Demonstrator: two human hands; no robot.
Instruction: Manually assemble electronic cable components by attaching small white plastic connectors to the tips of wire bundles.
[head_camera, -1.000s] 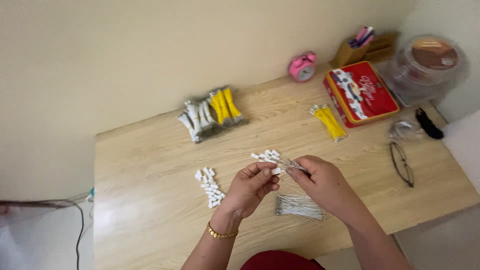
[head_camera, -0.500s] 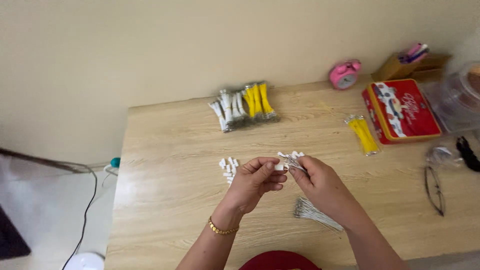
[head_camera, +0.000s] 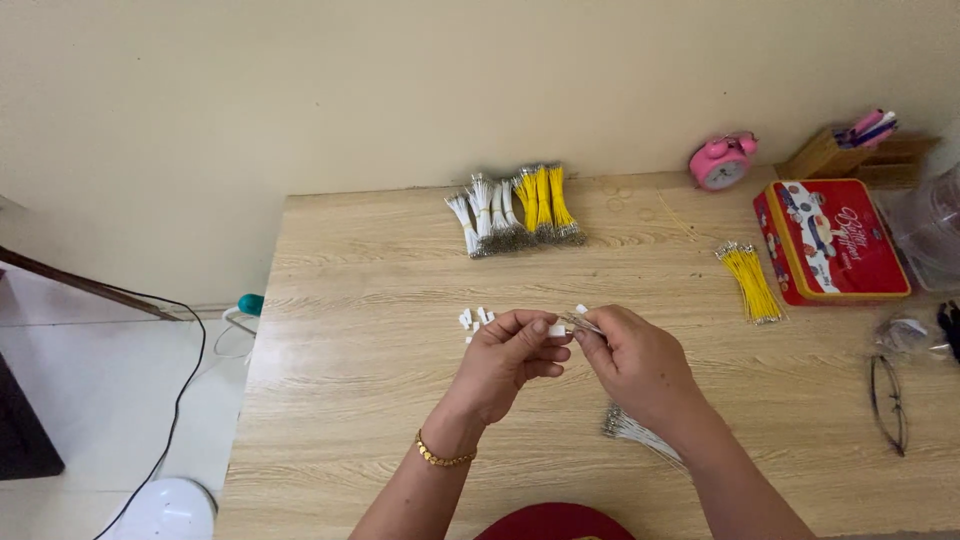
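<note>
Both hands stay together, left hand (head_camera: 512, 352) pinching a white connector (head_camera: 556, 329), right hand (head_camera: 632, 358) seemingly gripping thin wires (head_camera: 583, 323).

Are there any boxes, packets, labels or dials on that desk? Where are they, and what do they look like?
Red tin: right side of the desk, flat rectangle, yellow rim, printed picture lid.
Pink alarm clock: back edge by the wall, round, pale dial.
Clear plastic packet: right edge, near the glasses, crumpled.

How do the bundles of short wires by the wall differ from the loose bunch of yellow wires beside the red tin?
The bundles by the wall mix white and yellow; the loose yellow bunch is one colour. The bundles stand tied side by side in a row; the loose bunch lies alone, fanned. Both rest on the wooden table, untouched.
</note>
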